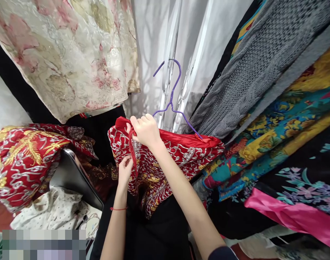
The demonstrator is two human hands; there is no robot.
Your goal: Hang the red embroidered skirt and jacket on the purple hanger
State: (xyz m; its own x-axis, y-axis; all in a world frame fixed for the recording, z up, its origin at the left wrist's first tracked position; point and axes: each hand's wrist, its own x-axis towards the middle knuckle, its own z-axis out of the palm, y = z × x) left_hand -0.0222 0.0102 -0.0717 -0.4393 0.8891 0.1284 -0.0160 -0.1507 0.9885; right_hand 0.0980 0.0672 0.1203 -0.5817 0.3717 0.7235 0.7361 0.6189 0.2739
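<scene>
A red skirt-like garment (178, 159) with silver and gold embroidery hangs in front of me, its plain red band along the top. The lower arms of a purple wire hanger (172, 97) reach down to that band, and its hook points up. My right hand (146, 130) is closed over the band's left part, with a red cord (132, 148) coming down from under its fingers. Lower down, my left hand (125, 169) has thumb and fingers pinched at the cord. A thin red string circles my left wrist.
A cream floral cloth (81, 54) hangs at upper left. Beside me on the left, a red and gold embroidered garment (26, 159) lies over a chair back (73, 173), above a dotted white cloth (51, 209). Grey knitwear (251, 68) and flowered fabrics (262, 144) hang at right; a pale curtain (151, 36) is behind.
</scene>
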